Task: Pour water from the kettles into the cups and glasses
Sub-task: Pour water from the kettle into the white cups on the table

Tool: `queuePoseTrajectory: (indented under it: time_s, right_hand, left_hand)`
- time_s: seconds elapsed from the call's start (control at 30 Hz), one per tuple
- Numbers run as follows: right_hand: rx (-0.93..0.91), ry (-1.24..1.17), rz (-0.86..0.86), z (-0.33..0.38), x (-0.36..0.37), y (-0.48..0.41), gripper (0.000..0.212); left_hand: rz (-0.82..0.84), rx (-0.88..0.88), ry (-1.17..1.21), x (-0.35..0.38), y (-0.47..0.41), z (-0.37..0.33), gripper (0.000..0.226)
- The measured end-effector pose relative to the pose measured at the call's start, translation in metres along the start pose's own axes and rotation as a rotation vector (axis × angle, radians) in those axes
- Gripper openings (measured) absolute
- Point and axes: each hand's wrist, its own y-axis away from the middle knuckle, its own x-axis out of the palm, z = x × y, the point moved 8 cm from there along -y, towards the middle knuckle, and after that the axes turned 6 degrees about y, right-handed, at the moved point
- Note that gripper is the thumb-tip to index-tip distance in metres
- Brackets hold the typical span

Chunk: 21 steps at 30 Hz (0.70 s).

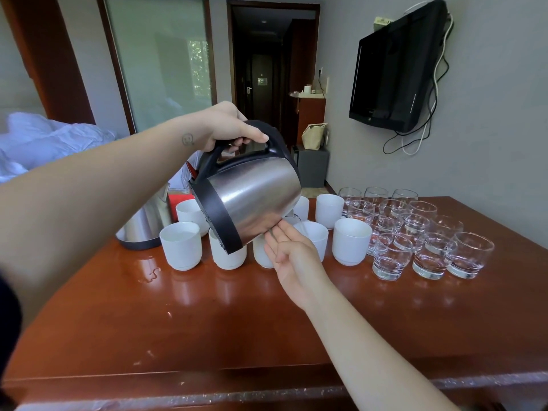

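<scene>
Your view is bright with soft, even light, with pale sheen on the glossy table point(207, 321) (the steel kettle point(258, 200) too). Your wide lens bows the edges; the far hallway point(264, 69) is dim

Steel kettle point(255, 197) tipped over the white cups point(181, 246)
I see it tilted spout-down, pouring into a front-row cup point(315, 238); a second kettle point(146, 225) stands upright at left, clear glasses point(431, 234) clustered at right.

Forearms point(89, 209) bare, with a small round tattoo point(187, 139) on the left wrist point(198, 132).
</scene>
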Motion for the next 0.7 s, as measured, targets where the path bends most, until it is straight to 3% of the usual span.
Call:
queuePoseTrajectory:
  time_s: [0.33, 0.5, 0.7]
  right_hand:
    - [0.001, -0.010, 0.002, -0.0021, 0.0004, 0.0003, 0.090]
    - [0.000, -0.011, 0.002, -0.0015, 0.0020, 0.0009, 0.088]
    - [0.007, -0.021, -0.017, -0.0017, -0.0001, -0.0022, 0.090]
  left_hand:
    - [0.000, 0.009, -0.015, 0.0014, 0.0006, 0.0008, 0.046]
    - [0.017, 0.009, -0.029, 0.0033, 0.0018, -0.0017, 0.032]
    - [0.011, 0.019, -0.022, 0.0055, 0.0027, -0.0032, 0.038]
